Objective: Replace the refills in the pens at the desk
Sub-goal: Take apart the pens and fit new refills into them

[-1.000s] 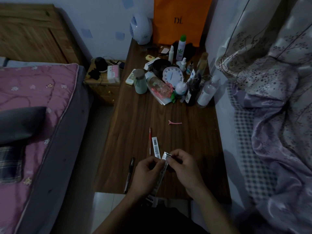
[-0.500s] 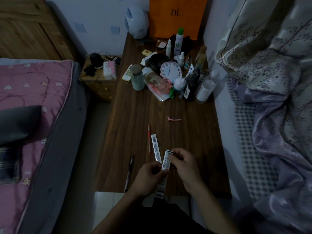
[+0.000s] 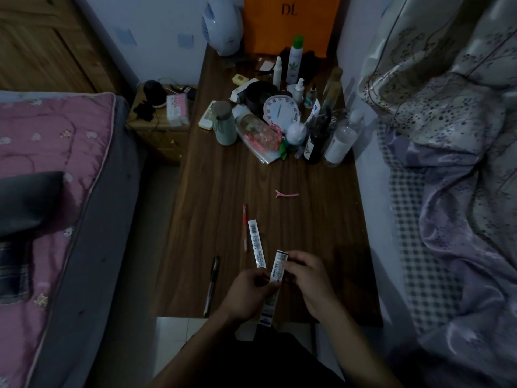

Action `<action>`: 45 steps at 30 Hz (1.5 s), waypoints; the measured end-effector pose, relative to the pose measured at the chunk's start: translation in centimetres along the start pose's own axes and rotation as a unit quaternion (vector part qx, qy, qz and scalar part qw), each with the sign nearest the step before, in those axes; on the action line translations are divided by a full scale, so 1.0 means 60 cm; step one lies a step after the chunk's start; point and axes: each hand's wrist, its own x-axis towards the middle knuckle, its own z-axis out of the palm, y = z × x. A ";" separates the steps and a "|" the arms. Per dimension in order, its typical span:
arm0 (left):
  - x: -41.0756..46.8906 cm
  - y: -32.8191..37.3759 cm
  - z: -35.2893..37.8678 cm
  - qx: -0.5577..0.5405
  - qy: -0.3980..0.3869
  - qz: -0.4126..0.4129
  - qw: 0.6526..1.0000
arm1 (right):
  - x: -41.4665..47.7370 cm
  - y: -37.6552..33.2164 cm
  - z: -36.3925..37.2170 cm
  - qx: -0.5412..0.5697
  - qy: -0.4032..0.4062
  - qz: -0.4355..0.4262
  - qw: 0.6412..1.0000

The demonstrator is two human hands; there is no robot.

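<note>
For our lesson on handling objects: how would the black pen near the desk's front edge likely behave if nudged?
The black pen looks slim and round, so it would probably roll. Its near end lies at the desk's front edge, so a pull that way might drop it.

- A single wide-angle camera on the person's head looks forward and steeply down the length of the wooden desk [image 3: 223, 177].
- It sits close over the near edge: the left hand [image 3: 246, 292] and right hand [image 3: 307, 278], both pinching a refill packet [image 3: 278, 268], lie at lower centre.
- The desk's far end, with an orange bag [image 3: 291, 29], reaches the top centre.
</note>
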 end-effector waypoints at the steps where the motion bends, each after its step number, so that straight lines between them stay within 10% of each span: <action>1: 0.001 0.001 0.000 0.003 0.001 -0.001 1.000 | 0.001 0.000 -0.001 0.008 -0.003 0.001 1.000; 24: 0.041 -0.040 0.032 0.047 -0.001 -0.031 0.998 | 0.049 0.057 -0.019 -0.020 0.059 0.038 0.997; 45: 0.074 -0.117 -0.033 0.052 0.110 -0.111 0.986 | 0.122 0.117 -0.030 -0.350 0.147 0.004 0.925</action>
